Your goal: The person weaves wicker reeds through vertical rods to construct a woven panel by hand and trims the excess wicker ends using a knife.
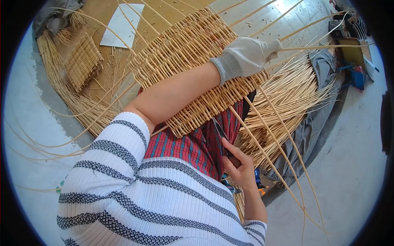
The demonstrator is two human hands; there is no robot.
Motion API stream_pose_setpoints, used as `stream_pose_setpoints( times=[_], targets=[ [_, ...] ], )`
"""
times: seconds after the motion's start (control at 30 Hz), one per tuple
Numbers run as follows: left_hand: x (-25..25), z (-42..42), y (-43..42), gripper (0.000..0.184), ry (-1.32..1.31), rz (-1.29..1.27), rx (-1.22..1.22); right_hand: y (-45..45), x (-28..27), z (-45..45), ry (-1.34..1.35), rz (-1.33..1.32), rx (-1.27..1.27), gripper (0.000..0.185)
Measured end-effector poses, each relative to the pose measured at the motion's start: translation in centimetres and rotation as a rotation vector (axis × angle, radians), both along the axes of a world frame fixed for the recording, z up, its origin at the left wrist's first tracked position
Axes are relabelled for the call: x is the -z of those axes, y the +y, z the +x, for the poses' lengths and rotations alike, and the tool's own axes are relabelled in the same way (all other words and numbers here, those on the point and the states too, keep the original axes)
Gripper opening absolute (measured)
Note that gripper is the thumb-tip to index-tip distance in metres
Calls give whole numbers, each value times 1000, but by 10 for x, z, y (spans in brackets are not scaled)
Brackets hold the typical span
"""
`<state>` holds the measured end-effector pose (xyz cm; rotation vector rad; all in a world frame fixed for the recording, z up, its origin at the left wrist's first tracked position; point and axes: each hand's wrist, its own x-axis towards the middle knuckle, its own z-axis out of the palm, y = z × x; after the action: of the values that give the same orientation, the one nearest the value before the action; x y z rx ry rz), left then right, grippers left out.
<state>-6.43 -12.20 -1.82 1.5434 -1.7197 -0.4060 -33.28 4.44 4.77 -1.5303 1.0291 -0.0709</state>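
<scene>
A woven wicker panel (186, 47) lies slanted across my lap, with long rods sticking out from its edges. My left hand (250, 53), in a pale knit glove, reaches over the panel to its right edge. Its fingers are closed round a wicker rod (303, 48) that runs out to the right. Below the panel, my right hand (238, 164) is bare and closed on a dark tool with a pointed metal blade (219, 130). The blade points up toward the panel's lower edge; the handle is mostly hidden in the palm.
A thick bundle of rods (287, 98) lies on grey cloth (303, 139) at the right. More rods (53, 78) and a smaller woven piece (84, 61) lie at the left. A white paper sheet (122, 25) is on the brown board (158, 20). Blue-handled tools (356, 78) sit far right.
</scene>
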Motion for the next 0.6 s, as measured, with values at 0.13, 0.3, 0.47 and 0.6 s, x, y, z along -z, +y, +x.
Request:
stream_pose_setpoints(
  times=[0.13,0.3,0.47,0.6],
  targets=[
    [1,-2,-1,19,8,-30,-20,0,11,8,-78,-193,-52,50],
    [-15,2,3,19,40,28,-1,-16,23,22,-19,-231,-114,50],
    [-1,2,-4,21,48,42,-6,-8,3,-3,-68,-187,-23,49],
    [5,2,-3,25,94,4,28,-9,-13,-1,60,-17,-1,47]
  ],
)
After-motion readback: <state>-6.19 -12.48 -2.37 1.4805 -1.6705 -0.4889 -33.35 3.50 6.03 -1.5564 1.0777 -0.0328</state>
